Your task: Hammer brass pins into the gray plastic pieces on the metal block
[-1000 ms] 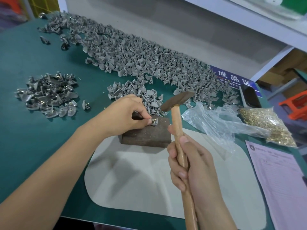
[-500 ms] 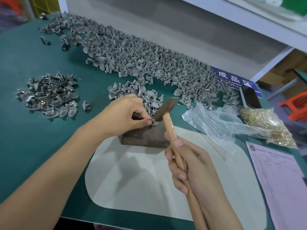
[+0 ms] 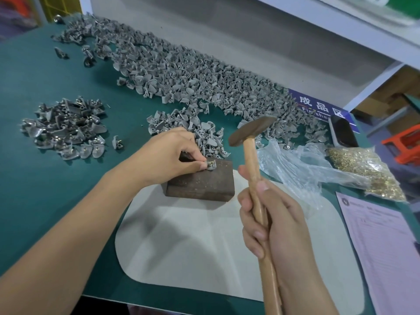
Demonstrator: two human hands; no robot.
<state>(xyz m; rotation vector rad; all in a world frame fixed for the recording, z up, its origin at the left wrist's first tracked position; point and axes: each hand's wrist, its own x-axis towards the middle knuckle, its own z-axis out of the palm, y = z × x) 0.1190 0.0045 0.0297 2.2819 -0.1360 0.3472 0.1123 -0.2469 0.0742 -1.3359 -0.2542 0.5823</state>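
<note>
- The metal block (image 3: 200, 181) is the landmark; it sits on the green bench (image 3: 45, 178), at the far edge of a pale mat (image 3: 193, 242).
- The left hand (image 3: 168, 155) reaches over the block's far left corner; its grip is a tight pinch of thumb and forefinger on a gray plastic piece (image 3: 210, 165) lying on the block's top, a brass pin showing in it.
- The right hand (image 3: 272, 223) is near and right of the block; its grip is wrapped fully round the wooden handle of the hammer (image 3: 252, 130); the head hangs above and right of the block, clear of the piece.
- Right of the block, a clear plastic bag (image 3: 302, 169) lies crumpled; past it a second bag holds brass pins (image 3: 368, 169).
- Beyond the block runs a long heap of loose gray pieces (image 3: 181, 76); far left of it lies a smaller separate pile (image 3: 66, 128).
</note>
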